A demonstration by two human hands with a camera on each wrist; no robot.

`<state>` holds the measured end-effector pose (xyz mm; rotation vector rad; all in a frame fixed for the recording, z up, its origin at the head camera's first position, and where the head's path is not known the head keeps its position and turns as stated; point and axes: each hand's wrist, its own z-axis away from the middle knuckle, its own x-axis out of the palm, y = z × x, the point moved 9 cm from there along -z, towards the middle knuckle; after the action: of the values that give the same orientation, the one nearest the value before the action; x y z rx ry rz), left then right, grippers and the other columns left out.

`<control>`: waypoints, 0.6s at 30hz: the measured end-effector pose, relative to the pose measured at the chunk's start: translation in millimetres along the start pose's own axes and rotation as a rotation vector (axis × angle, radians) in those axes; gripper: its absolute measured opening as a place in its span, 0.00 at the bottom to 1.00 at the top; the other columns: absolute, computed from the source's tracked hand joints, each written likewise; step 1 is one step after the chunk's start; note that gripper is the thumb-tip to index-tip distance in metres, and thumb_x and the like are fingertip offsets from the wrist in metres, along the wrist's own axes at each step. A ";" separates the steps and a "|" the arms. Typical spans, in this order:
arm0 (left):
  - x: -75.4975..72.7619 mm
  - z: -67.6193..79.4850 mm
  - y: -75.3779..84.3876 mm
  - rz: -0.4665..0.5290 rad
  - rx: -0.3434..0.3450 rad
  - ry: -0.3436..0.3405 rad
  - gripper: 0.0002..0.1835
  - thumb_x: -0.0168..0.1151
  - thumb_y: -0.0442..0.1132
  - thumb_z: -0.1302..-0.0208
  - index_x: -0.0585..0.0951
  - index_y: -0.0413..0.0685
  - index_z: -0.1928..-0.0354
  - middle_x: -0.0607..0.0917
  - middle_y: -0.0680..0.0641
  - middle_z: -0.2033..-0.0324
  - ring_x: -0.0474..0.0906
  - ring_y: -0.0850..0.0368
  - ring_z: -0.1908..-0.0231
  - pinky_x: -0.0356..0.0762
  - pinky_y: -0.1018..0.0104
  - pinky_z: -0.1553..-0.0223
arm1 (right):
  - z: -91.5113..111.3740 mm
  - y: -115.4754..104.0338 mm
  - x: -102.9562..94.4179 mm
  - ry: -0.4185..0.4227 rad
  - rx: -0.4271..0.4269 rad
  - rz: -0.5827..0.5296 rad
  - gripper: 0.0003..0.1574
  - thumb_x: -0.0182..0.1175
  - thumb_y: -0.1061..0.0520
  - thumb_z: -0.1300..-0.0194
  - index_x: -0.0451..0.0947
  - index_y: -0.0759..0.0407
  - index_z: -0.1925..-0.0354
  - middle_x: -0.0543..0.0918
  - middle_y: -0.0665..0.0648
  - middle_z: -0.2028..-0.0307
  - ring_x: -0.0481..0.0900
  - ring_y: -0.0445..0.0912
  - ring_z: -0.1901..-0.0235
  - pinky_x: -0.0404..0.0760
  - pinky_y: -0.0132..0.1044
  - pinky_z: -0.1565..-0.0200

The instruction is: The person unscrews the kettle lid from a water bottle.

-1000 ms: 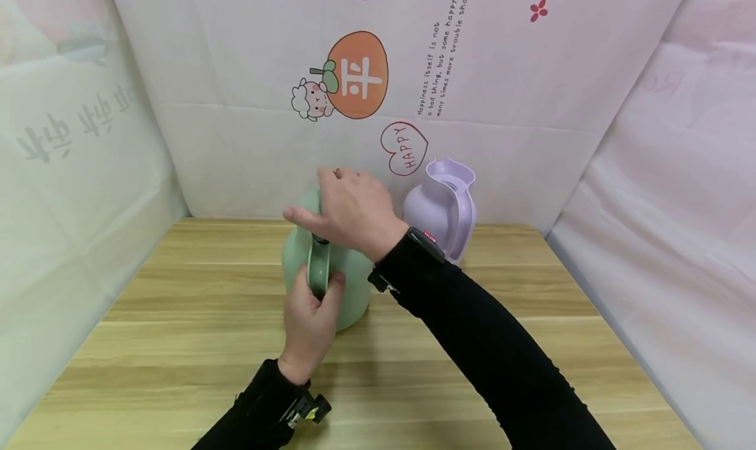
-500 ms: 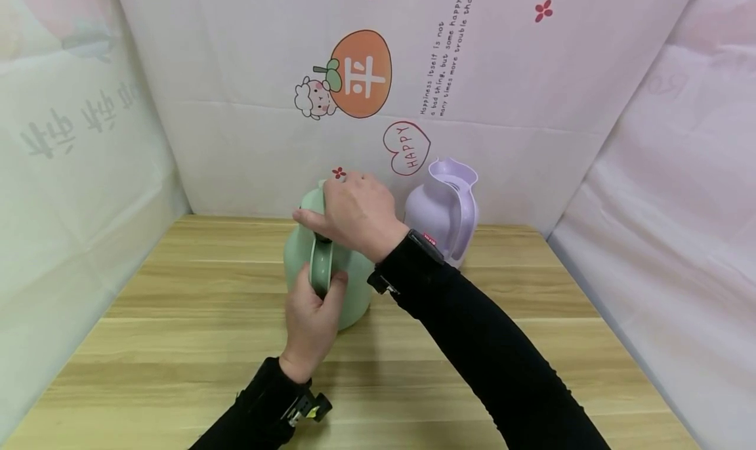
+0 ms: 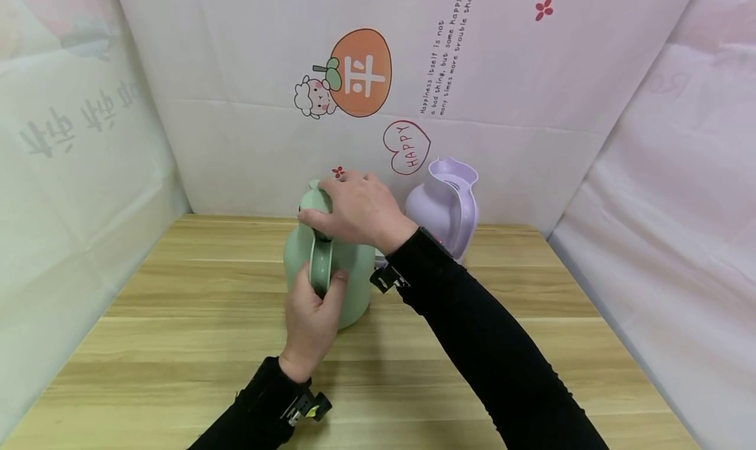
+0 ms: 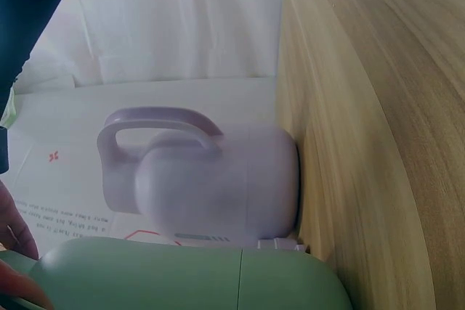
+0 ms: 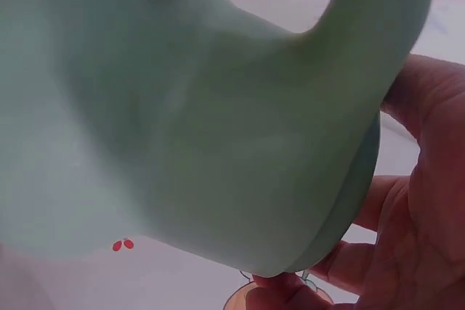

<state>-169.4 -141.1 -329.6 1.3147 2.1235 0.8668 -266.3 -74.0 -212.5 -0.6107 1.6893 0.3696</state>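
Note:
A green thermos jug point(image 3: 357, 279) stands upright on the wooden table in the head view, its handle point(image 3: 321, 266) facing me. My left hand point(image 3: 310, 319) grips that handle, thumb on its right side. Over the jug's top, my right hand point(image 3: 360, 207) holds the lid point(image 3: 313, 202), thumb toward the left. In the right wrist view, the right-hand fingers point(image 5: 349, 263) curl about the rim of the green jug point(image 5: 240, 136). The fingers partly hide the lid. In the left wrist view the green jug point(image 4: 189, 277) lies along the bottom edge.
A lilac thermos jug point(image 3: 434, 207), its top open, stands behind my right wrist near the back wall. A small lilac piece point(image 4: 280, 245) sits low between the two jugs. Printed white cloth point(image 3: 502, 76) encloses the wooden table point(image 3: 195, 345) at the back and sides.
My right hand has shifted slightly to the right across the jug's top, and more of the lid shows. The left hand keeps its grip on the handle.

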 end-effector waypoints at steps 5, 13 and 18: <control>-1.0 0.0 0.4 -0.011 0.011 0.011 0.07 0.63 0.36 0.27 0.74 0.45 0.62 0.62 0.57 0.78 0.59 0.62 0.78 0.62 0.66 0.74 | -1.9 0.8 0.5 -0.015 -0.014 -0.043 0.41 0.54 0.26 0.31 0.74 0.42 0.29 0.79 0.56 0.37 0.73 0.52 0.42 0.70 0.46 0.43; -1.3 -0.2 -0.4 -0.013 0.014 0.017 0.06 0.64 0.37 0.27 0.76 0.45 0.61 0.63 0.57 0.78 0.60 0.62 0.77 0.63 0.67 0.73 | -3.8 2.7 1.4 -0.032 -0.023 -0.102 0.40 0.53 0.33 0.34 0.73 0.41 0.27 0.77 0.53 0.32 0.71 0.54 0.37 0.68 0.47 0.41; -1.9 0.0 -0.2 -0.011 0.024 0.024 0.06 0.64 0.37 0.27 0.76 0.44 0.60 0.64 0.57 0.79 0.61 0.62 0.78 0.63 0.68 0.74 | -4.4 -0.3 0.3 -0.019 -0.067 -0.116 0.37 0.53 0.37 0.36 0.76 0.43 0.30 0.81 0.50 0.37 0.72 0.49 0.37 0.65 0.46 0.37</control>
<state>-168.8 -142.9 -329.6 1.3093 2.1638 0.8597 -269.6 -76.7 -211.8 -0.7489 1.6202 0.3488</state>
